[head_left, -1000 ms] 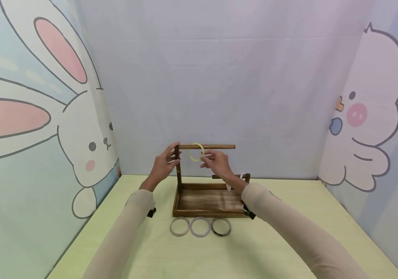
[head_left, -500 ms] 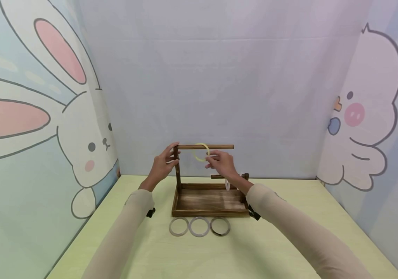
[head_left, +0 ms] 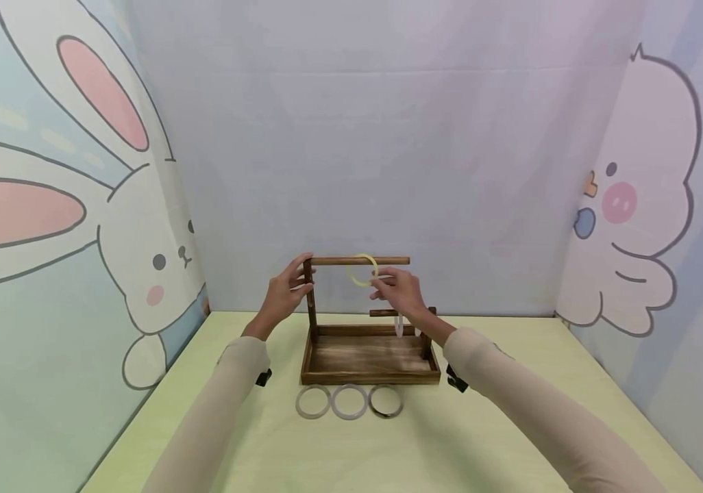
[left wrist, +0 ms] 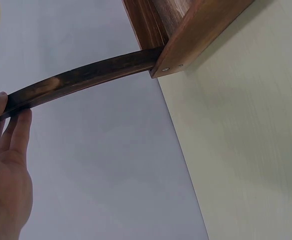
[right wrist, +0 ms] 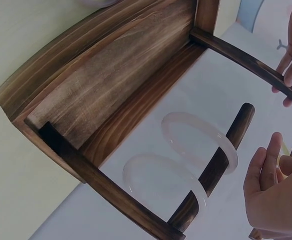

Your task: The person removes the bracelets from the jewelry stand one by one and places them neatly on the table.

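Note:
My left hand (head_left: 281,294) grips the top of the tall left post (head_left: 311,301) of a dark wooden rack; in the left wrist view, fingers and thumb (left wrist: 8,150) lie on both sides of that post (left wrist: 86,77). My right hand (head_left: 402,291) pinches a yellow ring (head_left: 377,268) at its right side, and the ring is around the upper bar (head_left: 333,261), towards the bar's middle. Two pale translucent rings, a nearer (right wrist: 161,159) and a farther (right wrist: 200,127), hang on the short lower bar (right wrist: 241,125). My right forearm partly covers them in the head view.
Three rings lie in a row before the rack's tray (head_left: 370,378): a greyish one (head_left: 299,404), a pale lilac one (head_left: 334,404) and a dark-marked one (head_left: 401,404). The rack stands on a yellow-green table (head_left: 481,424), with a plain cloth wall (head_left: 481,171) behind.
My right hand and the yellow ring have moved to the right along the upper bar. My left hand has kept its grip on the post. The head view has shifted slightly.

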